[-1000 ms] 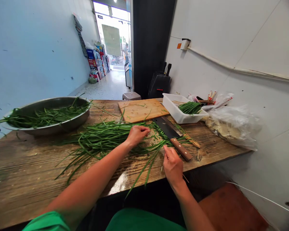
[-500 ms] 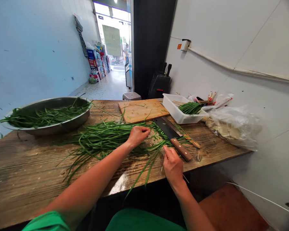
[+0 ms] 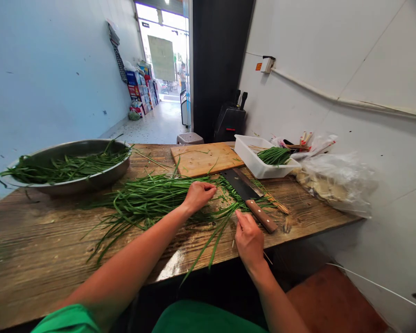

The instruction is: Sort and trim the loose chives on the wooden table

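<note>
My left hand (image 3: 200, 196) is closed in a pinch at the right end of a pile of long green garlic chives (image 3: 152, 196). What its fingertips hold is too small to make out. Closer to the table's front edge, my right hand (image 3: 248, 235) is curled shut around a thin bamboo skewer (image 3: 267, 258), whose end sticks out below the fist. Loose chive leaves lie between both hands. A cleaver with a wooden handle (image 3: 261, 216) rests just beyond my right hand, its dark blade over cut chive pieces. Several bamboo skewers (image 3: 279, 202) lie to its right.
At the left stands a metal basin (image 3: 119, 167) of chives. A wooden cutting board (image 3: 208, 158) lies at the back, beside a white plastic container (image 3: 251, 159) with a chive bundle. A clear plastic bag (image 3: 346, 180) sits near the right wall. The wooden table (image 3: 27, 245) ends before my body.
</note>
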A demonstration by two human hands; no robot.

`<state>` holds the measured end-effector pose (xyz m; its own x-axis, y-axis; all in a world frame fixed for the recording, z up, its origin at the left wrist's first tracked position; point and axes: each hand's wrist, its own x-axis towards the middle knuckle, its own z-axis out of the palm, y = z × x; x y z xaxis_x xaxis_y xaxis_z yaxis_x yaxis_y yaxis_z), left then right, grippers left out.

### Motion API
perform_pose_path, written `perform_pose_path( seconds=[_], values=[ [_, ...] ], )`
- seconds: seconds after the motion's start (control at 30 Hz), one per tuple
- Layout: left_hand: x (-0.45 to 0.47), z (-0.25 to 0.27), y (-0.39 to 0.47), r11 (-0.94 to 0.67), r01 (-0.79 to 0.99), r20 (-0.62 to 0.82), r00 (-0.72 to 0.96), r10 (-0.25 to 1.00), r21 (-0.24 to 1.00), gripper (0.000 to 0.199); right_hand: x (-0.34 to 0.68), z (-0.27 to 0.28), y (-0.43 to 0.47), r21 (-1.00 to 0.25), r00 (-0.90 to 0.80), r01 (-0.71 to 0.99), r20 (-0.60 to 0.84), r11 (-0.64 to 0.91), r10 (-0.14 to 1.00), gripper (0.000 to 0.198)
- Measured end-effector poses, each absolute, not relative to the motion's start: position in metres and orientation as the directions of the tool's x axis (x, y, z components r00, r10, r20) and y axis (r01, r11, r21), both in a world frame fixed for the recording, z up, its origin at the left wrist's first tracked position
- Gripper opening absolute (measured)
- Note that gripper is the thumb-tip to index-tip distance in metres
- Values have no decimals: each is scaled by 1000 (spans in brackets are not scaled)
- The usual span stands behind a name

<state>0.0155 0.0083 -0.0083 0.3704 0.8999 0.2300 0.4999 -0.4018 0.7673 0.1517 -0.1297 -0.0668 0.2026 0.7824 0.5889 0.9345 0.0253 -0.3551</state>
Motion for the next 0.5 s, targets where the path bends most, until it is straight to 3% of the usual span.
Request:
perform_pose_path(
  seconds=[0.5],
  values=[
    [14, -8, 8, -439, 503, 257, 392, 884, 744, 31, 151, -65, -130, -359, 208, 933, 577, 17, 789, 34]
  ],
)
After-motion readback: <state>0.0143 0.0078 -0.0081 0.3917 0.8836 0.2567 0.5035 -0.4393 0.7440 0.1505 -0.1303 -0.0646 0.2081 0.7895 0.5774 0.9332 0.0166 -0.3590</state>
